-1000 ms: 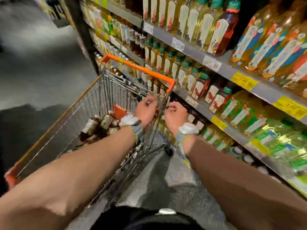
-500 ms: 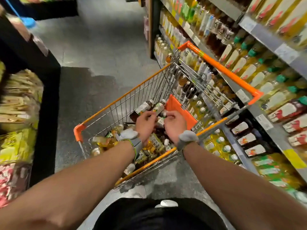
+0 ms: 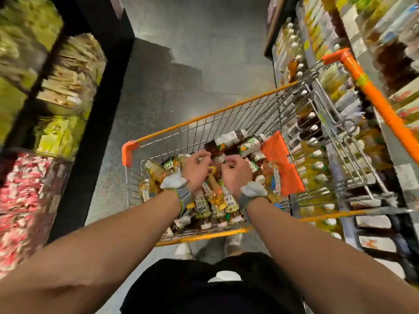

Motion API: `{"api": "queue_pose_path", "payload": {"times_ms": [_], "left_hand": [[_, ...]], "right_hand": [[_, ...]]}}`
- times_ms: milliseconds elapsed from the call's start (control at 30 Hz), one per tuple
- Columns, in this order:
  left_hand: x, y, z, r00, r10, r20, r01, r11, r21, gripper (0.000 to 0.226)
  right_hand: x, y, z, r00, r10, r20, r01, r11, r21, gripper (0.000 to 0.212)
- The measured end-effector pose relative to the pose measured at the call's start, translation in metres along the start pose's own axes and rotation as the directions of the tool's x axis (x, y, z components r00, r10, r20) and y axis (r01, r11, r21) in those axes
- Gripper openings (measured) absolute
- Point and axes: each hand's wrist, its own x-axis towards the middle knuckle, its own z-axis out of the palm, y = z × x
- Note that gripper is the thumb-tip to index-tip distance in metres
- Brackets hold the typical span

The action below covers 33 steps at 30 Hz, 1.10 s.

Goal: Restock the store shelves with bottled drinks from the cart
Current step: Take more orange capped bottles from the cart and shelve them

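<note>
— Where are the drinks from where you stand?

— Heaped in the cart point(image 3: 133, 152), lying on their sides, right under both hands. The shelves point(image 3: 353, 123) they belong on run along the person's right, just beyond the cart's orange handle point(image 3: 371, 96).

— Which hand is closer to a bottle?

— Hard to separate them. The left hand point(image 3: 196, 167) and right hand point(image 3: 235, 172) are side by side over the middle of the bottles point(image 3: 217, 200), fingers curled downward. The bottles nearest the person point their long axis roughly toward the body; two brown ones point(image 3: 235, 143) at the far side lie crosswise.

— Are they gripping anything?

— I can't tell. The fingers are half closed, but the hands cover whatever is beneath them. My guess is they're settling on one each.

— Anything else unclear?

— The shelves are smeared with blur, so I can't make out any gap to fill.
</note>
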Motion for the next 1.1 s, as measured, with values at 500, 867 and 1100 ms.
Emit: {"api": "queue_pose_path", "payload": {"times_ms": [500, 867, 1100], "left_hand": [[0.066, -0.060, 0.026, 0.915, -0.151, -0.375, 0.217, 0.966, 0.140, 0.030], [0.152, -0.093, 0.032, 0.838, -0.301, -0.455, 0.456, 0.845, 0.281, 0.036], [0.164, -0.094, 0.052, 0.845, -0.280, -0.455, 0.463, 0.809, 0.363, 0.038]], "right_hand": [[0.053, 0.056, 0.034, 0.946, 0.134, 0.297, -0.120, 0.991, -0.065, 0.012], [0.105, 0.083, 0.084, 0.918, 0.331, 0.220, -0.285, 0.934, -0.215, 0.057], [0.121, 0.078, 0.098, 0.833, 0.501, 0.235, -0.426, 0.852, -0.306, 0.100]]}}
